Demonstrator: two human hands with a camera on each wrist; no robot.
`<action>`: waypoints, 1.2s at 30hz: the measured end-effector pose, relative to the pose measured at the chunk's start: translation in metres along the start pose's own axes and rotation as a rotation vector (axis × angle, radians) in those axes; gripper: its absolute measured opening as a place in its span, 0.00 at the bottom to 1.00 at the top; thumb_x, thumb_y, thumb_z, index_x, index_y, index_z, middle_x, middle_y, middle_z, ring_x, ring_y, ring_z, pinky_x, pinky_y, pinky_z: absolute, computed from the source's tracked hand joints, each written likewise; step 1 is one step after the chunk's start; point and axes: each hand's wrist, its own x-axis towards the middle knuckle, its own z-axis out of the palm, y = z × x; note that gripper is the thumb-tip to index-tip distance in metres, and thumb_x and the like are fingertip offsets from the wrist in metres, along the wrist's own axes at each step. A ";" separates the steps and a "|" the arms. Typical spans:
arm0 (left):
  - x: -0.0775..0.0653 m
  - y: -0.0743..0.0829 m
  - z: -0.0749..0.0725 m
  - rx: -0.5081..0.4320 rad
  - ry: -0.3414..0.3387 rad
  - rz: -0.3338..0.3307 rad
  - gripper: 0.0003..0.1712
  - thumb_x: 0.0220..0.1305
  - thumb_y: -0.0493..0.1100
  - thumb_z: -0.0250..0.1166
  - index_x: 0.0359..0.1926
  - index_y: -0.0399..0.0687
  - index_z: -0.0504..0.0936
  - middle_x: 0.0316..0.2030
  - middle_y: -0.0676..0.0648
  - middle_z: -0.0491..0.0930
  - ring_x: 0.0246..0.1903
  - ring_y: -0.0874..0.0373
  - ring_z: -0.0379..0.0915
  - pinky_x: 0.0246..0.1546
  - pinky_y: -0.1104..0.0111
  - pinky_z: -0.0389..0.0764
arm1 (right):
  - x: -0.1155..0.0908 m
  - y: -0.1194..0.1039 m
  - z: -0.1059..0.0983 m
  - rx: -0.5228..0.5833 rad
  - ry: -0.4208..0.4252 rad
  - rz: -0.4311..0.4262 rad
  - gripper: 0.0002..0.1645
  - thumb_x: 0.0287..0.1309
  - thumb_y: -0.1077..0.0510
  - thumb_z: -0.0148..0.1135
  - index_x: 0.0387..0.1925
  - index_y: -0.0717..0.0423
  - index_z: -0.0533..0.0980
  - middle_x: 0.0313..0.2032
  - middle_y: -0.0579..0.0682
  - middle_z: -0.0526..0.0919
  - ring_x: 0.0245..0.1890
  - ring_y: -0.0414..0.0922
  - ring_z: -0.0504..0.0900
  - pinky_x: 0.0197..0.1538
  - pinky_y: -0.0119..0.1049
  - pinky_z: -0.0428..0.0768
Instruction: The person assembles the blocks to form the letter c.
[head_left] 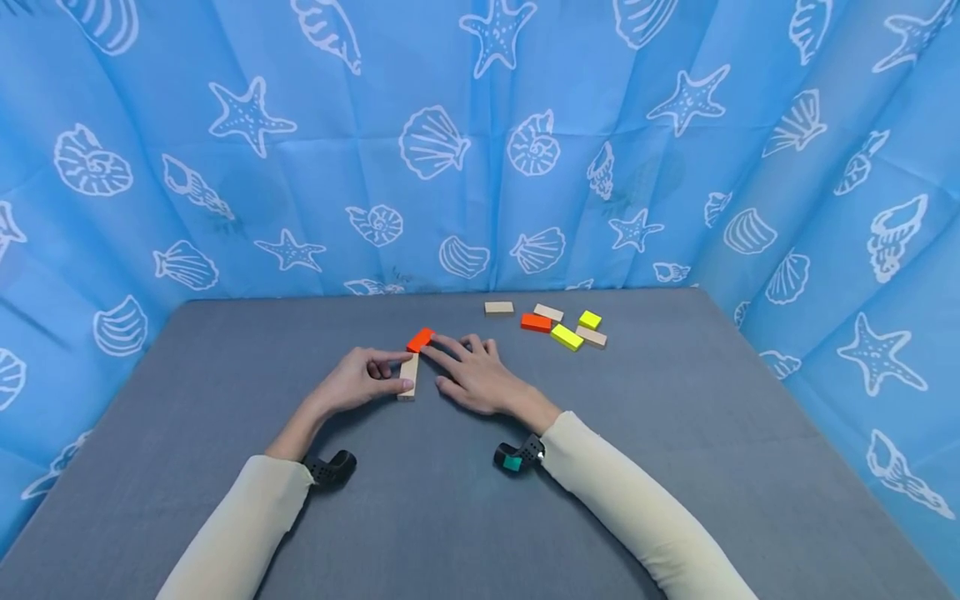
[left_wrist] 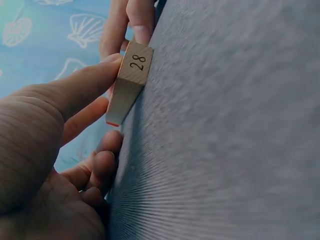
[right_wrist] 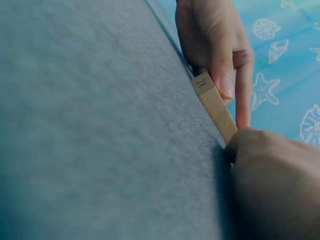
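A plain wooden block (head_left: 408,371) with "28" on its near end lies flat on the grey table. My left hand (head_left: 358,381) touches it with extended thumb and index finger, the thumb towards the numbered end and the index towards the far end. At that far end an orange block (head_left: 420,340) sits at an angle. My right hand (head_left: 480,377) reaches in from the right, two fingertips touching the orange block's right side. In the right wrist view the wooden block (right_wrist: 216,107) appears between both hands, and the orange block is hidden there.
Towards the back right lie several loose blocks: a wooden block (head_left: 498,308), an orange block (head_left: 536,322), a yellow block (head_left: 567,337), a smaller-looking yellow block (head_left: 590,319) and more wooden ones. A blue curtain (head_left: 480,192) with white sea shapes borders the grey table (head_left: 450,517).
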 end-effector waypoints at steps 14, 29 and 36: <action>0.015 -0.006 -0.008 -0.013 -0.002 -0.024 0.31 0.62 0.52 0.74 0.65 0.49 0.81 0.34 0.45 0.77 0.30 0.51 0.67 0.30 0.62 0.68 | 0.012 0.008 0.002 0.013 0.017 0.031 0.35 0.77 0.41 0.48 0.80 0.37 0.55 0.79 0.47 0.53 0.66 0.55 0.61 0.55 0.50 0.60; 0.020 -0.008 -0.005 0.028 0.005 -0.014 0.32 0.66 0.53 0.71 0.68 0.51 0.78 0.34 0.45 0.74 0.33 0.51 0.68 0.32 0.61 0.68 | 0.015 0.012 0.002 -0.004 0.005 0.048 0.36 0.77 0.40 0.46 0.80 0.36 0.53 0.79 0.46 0.52 0.66 0.55 0.60 0.55 0.49 0.60; 0.018 -0.006 -0.006 0.032 0.004 -0.015 0.31 0.66 0.53 0.71 0.68 0.51 0.78 0.35 0.45 0.75 0.33 0.51 0.68 0.33 0.61 0.69 | 0.016 0.012 0.003 -0.012 0.001 0.046 0.36 0.77 0.39 0.46 0.80 0.37 0.53 0.79 0.47 0.51 0.66 0.55 0.60 0.55 0.49 0.60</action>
